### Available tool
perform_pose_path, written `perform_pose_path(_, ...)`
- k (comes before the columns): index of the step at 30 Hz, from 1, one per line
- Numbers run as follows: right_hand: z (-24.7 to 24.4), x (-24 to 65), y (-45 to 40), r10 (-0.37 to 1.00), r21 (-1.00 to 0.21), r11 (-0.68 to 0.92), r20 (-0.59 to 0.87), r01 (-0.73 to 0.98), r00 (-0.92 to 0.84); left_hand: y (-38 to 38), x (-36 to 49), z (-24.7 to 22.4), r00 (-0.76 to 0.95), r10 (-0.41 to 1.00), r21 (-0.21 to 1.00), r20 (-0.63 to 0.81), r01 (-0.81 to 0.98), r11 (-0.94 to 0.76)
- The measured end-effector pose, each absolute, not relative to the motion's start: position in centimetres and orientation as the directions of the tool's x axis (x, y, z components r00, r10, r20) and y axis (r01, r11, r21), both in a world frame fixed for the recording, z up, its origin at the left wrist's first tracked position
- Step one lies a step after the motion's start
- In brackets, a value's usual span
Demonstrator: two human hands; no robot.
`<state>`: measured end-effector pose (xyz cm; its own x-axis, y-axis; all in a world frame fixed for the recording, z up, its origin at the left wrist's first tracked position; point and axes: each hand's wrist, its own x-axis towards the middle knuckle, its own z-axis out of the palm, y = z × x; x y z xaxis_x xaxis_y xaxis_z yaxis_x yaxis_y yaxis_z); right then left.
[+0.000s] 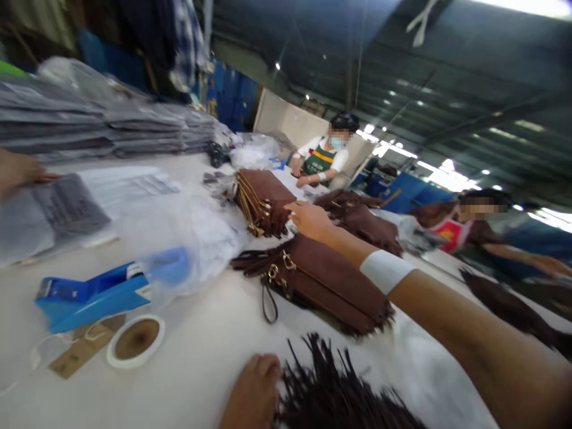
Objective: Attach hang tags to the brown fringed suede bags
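Note:
My right hand (308,218) reaches out at the centre, its fingers pressed together at the edge of a stack of brown pouches (267,193) with gold zips. A white band circles that forearm. Under the arm lies a brown fringed bag (330,277) with gold clasps and a wrist loop. Near the bottom edge, my left hand (257,387) has its fingers curled against a dark brown fringed piece (335,390), which is partly cut off by the frame.
A blue tape dispenser (96,295), a tape roll (136,341) and a cardboard tag (74,357) lie left. Behind are plastic bags (196,238) and grey packages (49,122). Another person's hand (18,173) is far left; one person (322,158) stands behind, another (482,220) right.

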<state>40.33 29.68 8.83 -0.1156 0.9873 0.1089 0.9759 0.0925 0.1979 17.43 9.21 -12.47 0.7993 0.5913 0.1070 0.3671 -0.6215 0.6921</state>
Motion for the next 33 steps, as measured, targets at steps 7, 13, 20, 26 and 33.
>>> perform_pose_path(7,7.8,41.0,-3.2,0.997,-0.066,0.074,0.025,0.995,-0.073,8.4,17.1,-14.1,0.763,0.621,0.726,0.179,0.324,-0.607)
perform_pose_path(13,-0.7,42.5,-29.1,0.820,-0.274,-0.519,0.109,0.809,0.563,-0.1,13.6,-8.0,0.633,0.757,0.765,0.160,0.405,-0.501)
perform_pose_path(20,-9.7,41.0,-34.8,0.720,-0.492,-0.578,0.068,0.651,0.691,-9.7,12.6,-7.0,0.689,0.723,0.791,-0.052,0.470,-0.391)
perform_pose_path(26,-10.7,41.0,-31.6,0.751,-0.470,-0.518,0.150,0.715,0.643,-9.9,14.2,-10.1,0.702,0.712,0.699,0.014,0.502,-0.509)
perform_pose_path(33,-6.6,44.4,-29.9,0.802,-0.520,-0.477,0.071,0.709,0.593,-7.0,14.0,-8.8,0.712,0.702,0.629,-0.019,0.554,-0.545)
